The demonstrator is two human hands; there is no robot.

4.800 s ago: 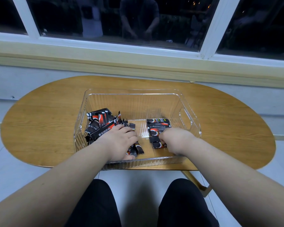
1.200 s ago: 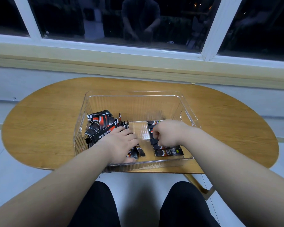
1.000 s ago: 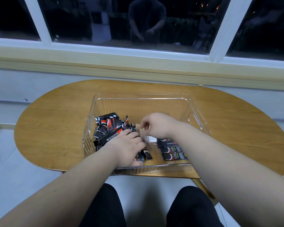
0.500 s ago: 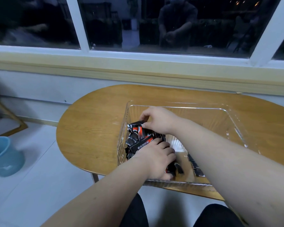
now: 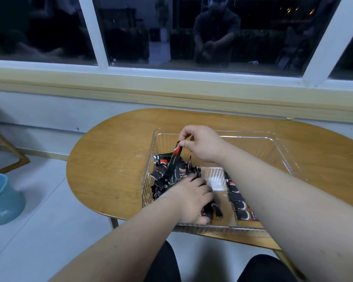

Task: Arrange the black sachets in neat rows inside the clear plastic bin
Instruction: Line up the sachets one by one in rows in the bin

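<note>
A clear plastic bin (image 5: 281, 151) sits on the oval wooden table (image 5: 114, 167). In its left half lies a loose heap of black sachets (image 5: 165, 171) with red and white print. My right hand (image 5: 200, 142) pinches one black sachet (image 5: 174, 157) by its top end and holds it hanging above the heap. My left hand (image 5: 192, 197) rests palm down on sachets near the bin's front wall, fingers lightly curled over them. A neat row of sachets (image 5: 237, 198) lies flat in the bin beside my right forearm, partly hidden by it.
A light blue bucket (image 5: 2, 200) stands on the pale floor at the left. A window sill and wall run close behind the table. My knees show below the table's front edge. A wooden frame leans at the far left.
My right hand left the flat row, crossed to the heap on the left, and lifted one sachet out of it. The view swung left. My left hand stayed in place.
</note>
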